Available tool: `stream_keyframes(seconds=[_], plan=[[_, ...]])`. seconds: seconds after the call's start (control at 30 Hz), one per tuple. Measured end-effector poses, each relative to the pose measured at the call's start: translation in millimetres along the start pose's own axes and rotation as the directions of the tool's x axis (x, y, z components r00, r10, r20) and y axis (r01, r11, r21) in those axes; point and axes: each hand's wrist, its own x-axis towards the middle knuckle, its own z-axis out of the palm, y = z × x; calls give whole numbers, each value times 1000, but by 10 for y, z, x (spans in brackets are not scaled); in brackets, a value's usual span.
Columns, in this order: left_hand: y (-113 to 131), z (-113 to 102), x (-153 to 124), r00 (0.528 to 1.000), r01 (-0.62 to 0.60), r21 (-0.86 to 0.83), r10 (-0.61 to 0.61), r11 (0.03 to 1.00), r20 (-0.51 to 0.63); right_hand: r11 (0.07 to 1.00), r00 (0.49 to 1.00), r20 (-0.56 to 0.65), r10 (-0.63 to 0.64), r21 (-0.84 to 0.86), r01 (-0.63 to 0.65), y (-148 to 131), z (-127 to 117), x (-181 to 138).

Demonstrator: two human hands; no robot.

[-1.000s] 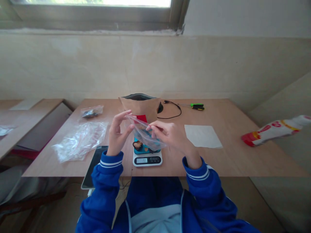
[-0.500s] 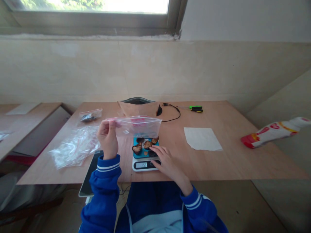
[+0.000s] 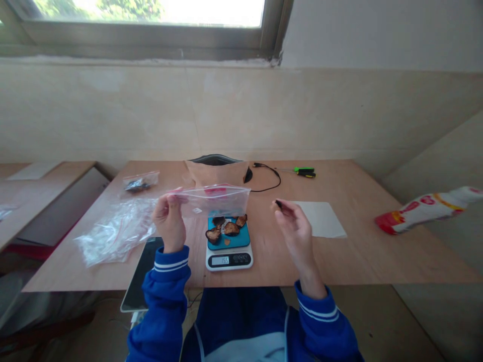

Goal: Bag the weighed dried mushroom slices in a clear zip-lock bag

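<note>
The left hand (image 3: pixel 169 222) pinches a clear zip bag (image 3: pixel 219 205) by its end, fingertips closed; below it, dried brown pieces (image 3: pixel 231 229) sit on the scale (image 3: pixel 241 241). The right hand (image 3: pixel 296 226), over that scale a moment ago, has swung rightward, fingertips nipped on a small dark piece (image 3: pixel 278 204), so one piece is up, outside the bag.

The one head-worn camera looks forward and down over the near edge of the tabletop (image 3: pixel 358 251), close behind both hands (image 3: pixel 170 223), its wide view reaching the window (image 3: pixel 211 14) beyond the far edge.
</note>
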Motion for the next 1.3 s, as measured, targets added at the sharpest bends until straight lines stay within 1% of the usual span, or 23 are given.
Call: stream_keyframes(seconds=[0.1, 0.17, 0.23, 0.3, 0.4, 0.47, 0.6, 0.63, 0.67, 0.7, 0.73, 0.8, 0.83, 0.87, 0.9, 0.93, 0.97, 1.0, 1.07, 1.1, 1.13, 1.2, 1.3], plan=[[-19, 13, -30, 1000, -7, 71, 5, 997, 22, 989, 996, -6, -85, 118, 85, -351, 60, 248], [-26, 27, -59, 999, -3, 95, -1, 995, 41, 980, 987, 51, -151, 142, 142, -529, 161, 365], [-25, 39, -88, 998, 11, 104, -17, 994, 54, 972, 967, 156, -203, 153, 179, -636, 278, 442], [-18, 48, -111, 998, 26, 108, -33, 994, 60, 963, 928, 274, -255, 155, 219, -674, 379, 486], [1, 65, -134, 997, 41, 97, -47, 994, 66, 950, 866, 391, -311, 91, 300, -655, 461, 514], [15, 83, -146, 996, 51, 80, -56, 995, 63, 935, 829, 460, -319, 8, 355, -628, 468, 523], [33, 124, -170, 995, 82, 47, -85, 996, 56, 871, 709, 633, -312, -108, 479, -595, 426, 570], [35, 131, -175, 994, 87, 33, -89, 996, 56, 864, 696, 650, -306, -116, 489, -589, 412, 585], [36, 136, -178, 994, 91, 17, -92, 996, 55, 868, 706, 638, -306, -118, 483, -580, 399, 597], [38, 138, -179, 994, 96, 2, -96, 995, 52, 883, 747, 589, -310, -114, 456, -563, 387, 600], [39, 138, -178, 994, 102, -12, -101, 995, 45, 904, 806, 500, -316, -100, 416, -536, 377, 589], [43, 131, -169, 994, 112, -28, -112, 993, 14, 946, 928, 222, -299, -56, 319, -434, 367, 501], [45, 127, -162, 993, 115, -29, -115, 993, -8, 963, 961, 80, -263, -39, 267, -357, 367, 419], [46, 123, -153, 993, 116, -33, -117, 993, -30, 976, 976, -23, -218, -28, 217, -263, 371, 312], [46, 121, -144, 992, 116, -41, -118, 992, -52, 985, 982, -77, -172, -33, 170, -157, 379, 185], [45, 121, -135, 990, 115, -53, -118, 992, -72, 988, 989, -36, -141, -61, 139, -44, 391, 46], [43, 123, -127, 989, 111, -69, -117, 991, -92, 986, 990, 81, -113, -111, 121, 67, 406, -94], [39, 126, -120, 987, 106, -83, -115, 991, -110, 973, 966, 228, -119, -168, 160, 171, 424, -224], [34, 132, -113, 985, 95, -91, -106, 991, -133, 917, 879, 456, -140, -277, 289, 334, 467, -423], [32, 134, -112, 985, 90, -86, -101, 992, -136, 879, 830, 541, -136, -320, 353, 389, 490, -481], [33, 134, -113, 986, 88, -80, -98, 993, -135, 841, 790, 600, -125, -359, 405, 428, 514, -512], [40, 129, -117, 987, 88, -74, -97, 993, -128, 771, 735, 671, -98, -416, 482, 472, 559, -510], [54, 112, -122, 988, 86, -69, -94, 994, -126, 707, 688, 721, -88, -441, 552, 505, 613, -439]])
